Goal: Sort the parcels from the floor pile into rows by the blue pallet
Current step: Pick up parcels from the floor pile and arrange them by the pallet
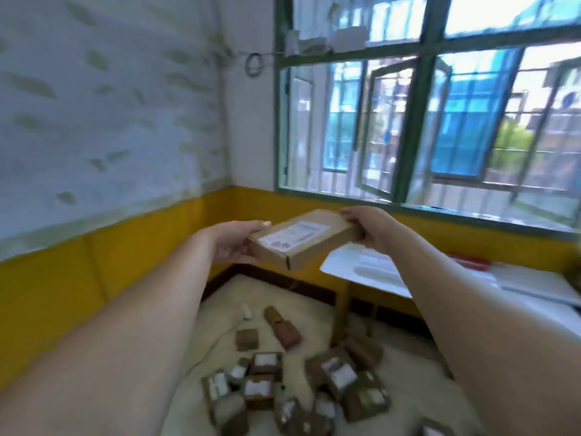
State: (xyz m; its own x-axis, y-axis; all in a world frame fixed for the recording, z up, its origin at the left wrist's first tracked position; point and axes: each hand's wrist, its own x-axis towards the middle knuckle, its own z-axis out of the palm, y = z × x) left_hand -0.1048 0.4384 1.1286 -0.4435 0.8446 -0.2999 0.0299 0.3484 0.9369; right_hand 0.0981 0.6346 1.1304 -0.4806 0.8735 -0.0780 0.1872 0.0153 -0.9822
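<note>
A flat brown cardboard parcel [300, 239] with a white label on top is held up at chest height in front of the window. My left hand [234, 243] grips its near left end, thumb on top. At the far right end my right hand [366, 226] grips it with fingers curled over the edge. Far below, a pile of several labelled cardboard parcels [292, 388] lies on the pale floor between my forearms. The blue pallet is out of view.
A white table [471, 278] on wooden legs stands at the right under the green-framed window [418, 121]. Yellow-painted lower walls [94, 278] meet in the corner ahead. A few brown parcels [284, 328] and a small white bottle [246, 311] lie apart near the corner.
</note>
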